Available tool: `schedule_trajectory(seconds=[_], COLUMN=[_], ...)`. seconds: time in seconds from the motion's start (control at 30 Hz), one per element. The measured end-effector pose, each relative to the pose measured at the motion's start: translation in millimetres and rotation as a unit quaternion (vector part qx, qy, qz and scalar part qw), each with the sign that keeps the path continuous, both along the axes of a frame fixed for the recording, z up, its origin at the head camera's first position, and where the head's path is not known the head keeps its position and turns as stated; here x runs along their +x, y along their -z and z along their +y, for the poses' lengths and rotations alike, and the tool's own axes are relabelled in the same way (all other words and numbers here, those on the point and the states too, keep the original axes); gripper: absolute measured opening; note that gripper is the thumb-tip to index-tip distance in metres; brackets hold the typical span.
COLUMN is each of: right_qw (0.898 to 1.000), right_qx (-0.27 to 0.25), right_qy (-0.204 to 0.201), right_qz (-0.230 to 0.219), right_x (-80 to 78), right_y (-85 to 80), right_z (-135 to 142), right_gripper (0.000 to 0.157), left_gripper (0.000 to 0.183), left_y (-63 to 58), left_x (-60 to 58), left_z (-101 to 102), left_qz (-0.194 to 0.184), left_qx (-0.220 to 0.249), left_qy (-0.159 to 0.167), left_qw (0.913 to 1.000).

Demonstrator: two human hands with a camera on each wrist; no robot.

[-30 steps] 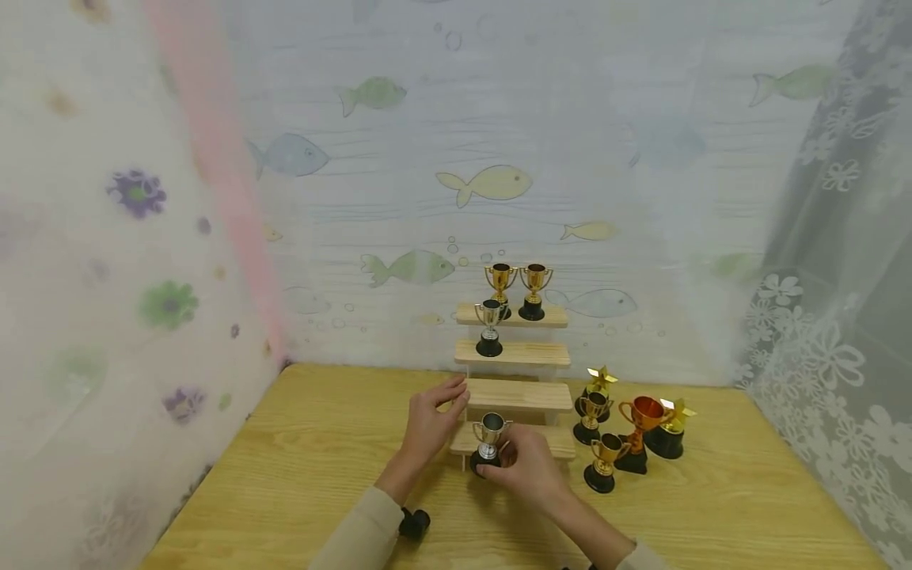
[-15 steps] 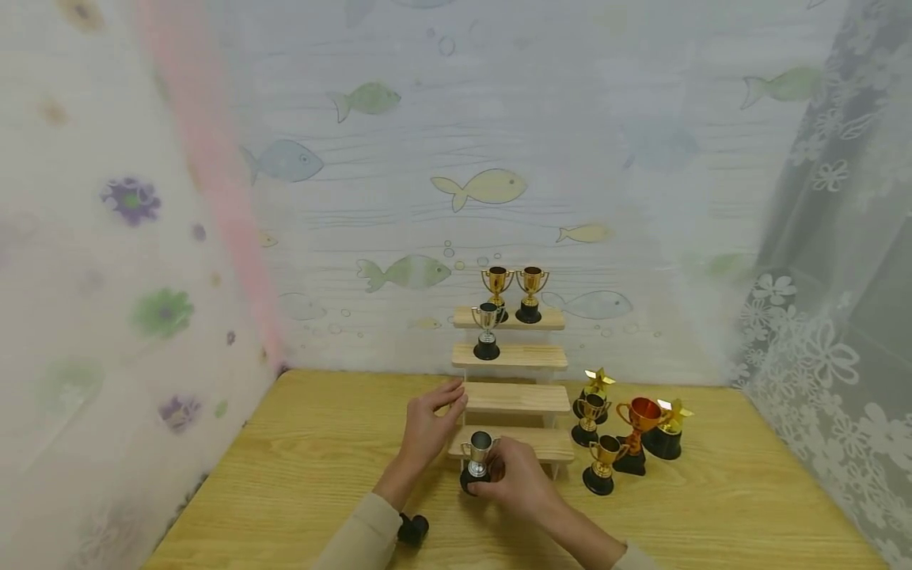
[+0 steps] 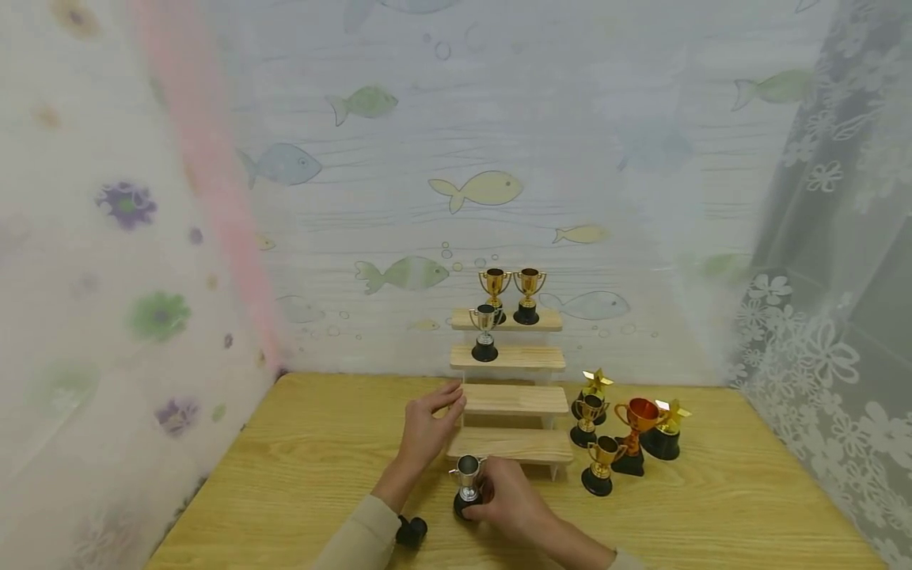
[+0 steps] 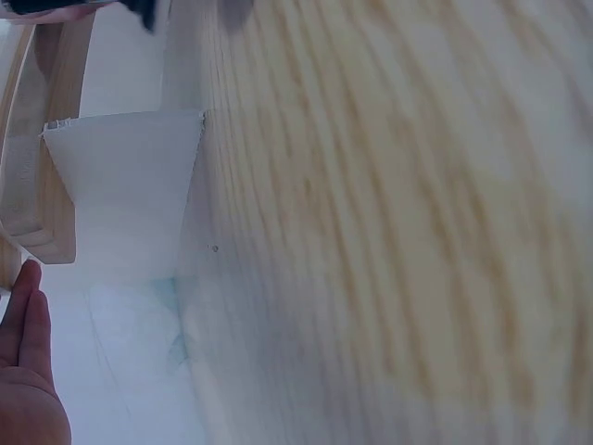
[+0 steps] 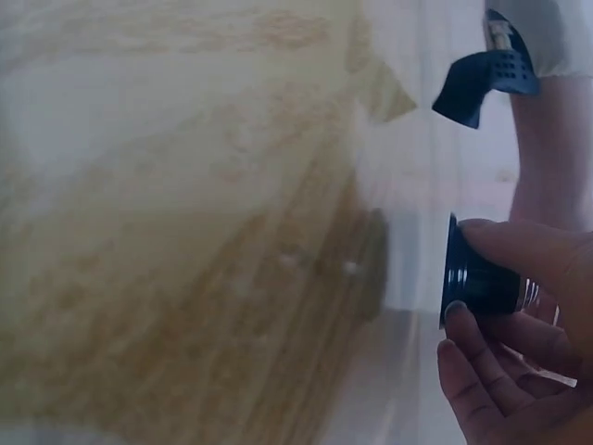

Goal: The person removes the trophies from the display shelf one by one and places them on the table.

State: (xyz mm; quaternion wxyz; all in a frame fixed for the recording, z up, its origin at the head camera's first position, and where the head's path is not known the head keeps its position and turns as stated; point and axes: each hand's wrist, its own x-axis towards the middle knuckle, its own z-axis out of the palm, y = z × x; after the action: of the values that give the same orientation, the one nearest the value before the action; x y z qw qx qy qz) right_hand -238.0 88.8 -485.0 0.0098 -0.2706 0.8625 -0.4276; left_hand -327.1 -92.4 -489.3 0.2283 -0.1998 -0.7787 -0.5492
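My right hand [image 3: 511, 500] pinches a small silver trophy cup [image 3: 467, 473] by its black base. The cup is upright in front of the lowest step of a wooden stepped stand [image 3: 513, 446]. In the right wrist view the thumb and fingers grip the black base [image 5: 482, 273], which is seen side-on above the wood-grain table. My left hand [image 3: 426, 427] touches the stand's left end at the second step from the bottom. The left wrist view shows its straight fingers [image 4: 35, 324] at the end of a plank [image 4: 46, 222].
Two gold cups [image 3: 528, 294] stand on the top step, another silver cup [image 3: 485, 331] one step below. Right of the stand are gold cups [image 3: 602, 463], an orange cup [image 3: 640, 427] and star trophies [image 3: 666, 435]. A black wrist device [image 3: 411, 530] is by the left sleeve.
My right hand has carried the silver cup from over the lowest step toward me and slightly left. The left hand has stayed at the stand's edge. The head view has shifted slightly.
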Motion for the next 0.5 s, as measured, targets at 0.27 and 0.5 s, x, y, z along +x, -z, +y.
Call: schedule_trajectory(seconds=[0.27, 0.5], right_qw=[1.000, 0.999], right_qx=[-0.015, -0.007], right_qy=[-0.016, -0.025], right_qz=[-0.014, -0.022], right_x=[-0.1, 0.7], right_y=[4.1, 11.6], right_z=[-5.0, -8.2], right_gripper=[0.026, 0.025], left_gripper=[0.027, 0.025], left_y=[-1.0, 1.4], left_x=[-2.7, -1.0], left_z=[-1.1, -0.8], left_qz=[0.001, 0.008], left_qx=[0.001, -0.001], left_qy=[0.002, -0.001], left_qw=[1.0000, 1.0000])
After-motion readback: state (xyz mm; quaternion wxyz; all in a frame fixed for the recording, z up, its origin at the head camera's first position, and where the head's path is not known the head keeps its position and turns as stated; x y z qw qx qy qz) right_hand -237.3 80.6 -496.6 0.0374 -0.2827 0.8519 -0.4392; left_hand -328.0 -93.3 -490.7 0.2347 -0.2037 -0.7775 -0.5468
